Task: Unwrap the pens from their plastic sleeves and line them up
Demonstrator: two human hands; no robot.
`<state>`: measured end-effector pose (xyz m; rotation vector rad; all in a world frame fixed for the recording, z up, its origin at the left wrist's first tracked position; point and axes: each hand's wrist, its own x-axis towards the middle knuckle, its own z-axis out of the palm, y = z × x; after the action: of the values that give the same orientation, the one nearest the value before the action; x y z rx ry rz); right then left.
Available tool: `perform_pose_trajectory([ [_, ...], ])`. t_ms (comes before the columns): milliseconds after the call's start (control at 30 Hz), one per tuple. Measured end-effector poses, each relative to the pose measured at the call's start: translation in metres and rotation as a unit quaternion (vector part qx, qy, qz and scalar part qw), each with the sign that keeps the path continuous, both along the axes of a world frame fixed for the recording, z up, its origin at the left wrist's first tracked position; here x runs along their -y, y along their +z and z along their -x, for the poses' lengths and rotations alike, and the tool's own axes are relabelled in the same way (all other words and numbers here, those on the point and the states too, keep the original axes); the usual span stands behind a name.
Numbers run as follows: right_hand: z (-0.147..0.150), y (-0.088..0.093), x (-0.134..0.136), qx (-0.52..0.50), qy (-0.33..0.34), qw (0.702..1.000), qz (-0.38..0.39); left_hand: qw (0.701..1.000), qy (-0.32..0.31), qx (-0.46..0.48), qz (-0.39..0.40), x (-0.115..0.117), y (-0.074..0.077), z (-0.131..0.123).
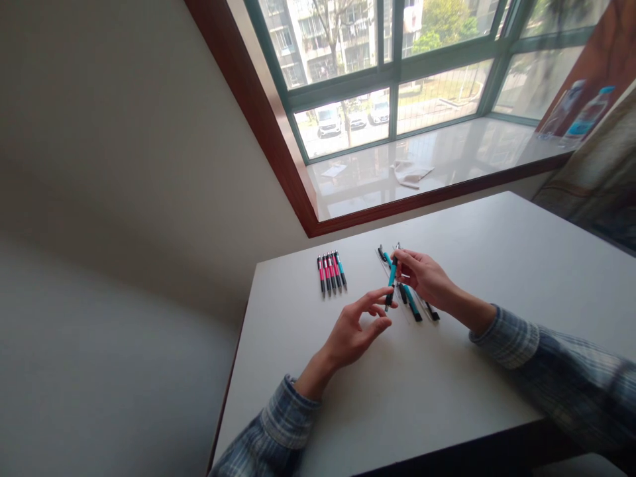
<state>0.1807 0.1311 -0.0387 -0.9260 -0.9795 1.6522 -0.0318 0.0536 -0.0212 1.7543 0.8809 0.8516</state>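
Note:
A teal pen point(392, 271) with black ends is held up at a slant above the table. My right hand point(420, 273) pinches its upper end between thumb and fingers. At the pen's lower end is my left hand point(355, 328), fingers stretched out around the tip and thumb apart; whether they press on it I cannot tell. Under and beside my right hand lie loose teal and black pen pieces point(412, 305) and thin refills, partly hidden by the hand. To the left, several pens point(330, 273) stand in a neat row, mostly pink, with a teal one at the right end.
Both hands are over a white table point(437, 384). Its far side meets the wall below a window sill point(462, 152), where a crumpled cloth point(411, 173) and plastic bottles point(589, 112) rest. A curtain point(591, 172) hangs at the right; a bare wall point(124, 232) borders the left.

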Motion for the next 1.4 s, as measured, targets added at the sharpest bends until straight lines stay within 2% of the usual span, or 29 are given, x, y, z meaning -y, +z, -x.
perform_pose_trajectory([
  [167,0.002,-0.003,0.002,0.007,0.043,0.999,0.002,0.998,0.042,-0.024,-0.048,0.001,-0.004,-0.003],
  [333,0.005,-0.005,0.005,0.035,0.047,0.998,0.008,0.99,0.078,-0.048,-0.107,0.0,-0.011,-0.003],
  [533,0.007,-0.003,0.006,0.032,0.052,0.998,-0.019,0.986,0.056,-0.063,-0.143,-0.003,-0.012,0.001],
  [667,0.01,-0.004,0.006,0.037,0.061,0.997,-0.031,0.981,0.064,-0.067,-0.172,-0.003,-0.01,0.001],
  [867,0.01,-0.002,0.008,0.063,0.068,0.995,-0.047,0.986,0.043,-0.067,-0.146,-0.003,-0.009,0.001],
  [1033,0.01,-0.001,0.008,0.097,0.067,0.991,-0.059,0.981,0.008,-0.126,-0.145,-0.004,-0.007,0.002],
  [1267,0.009,0.002,0.009,0.083,0.107,0.989,-0.061,0.978,0.05,-0.145,-0.145,-0.005,-0.007,0.004],
  [1400,0.006,0.008,0.009,0.077,0.089,0.991,-0.062,0.978,0.071,-0.14,-0.138,-0.005,-0.011,0.003],
])
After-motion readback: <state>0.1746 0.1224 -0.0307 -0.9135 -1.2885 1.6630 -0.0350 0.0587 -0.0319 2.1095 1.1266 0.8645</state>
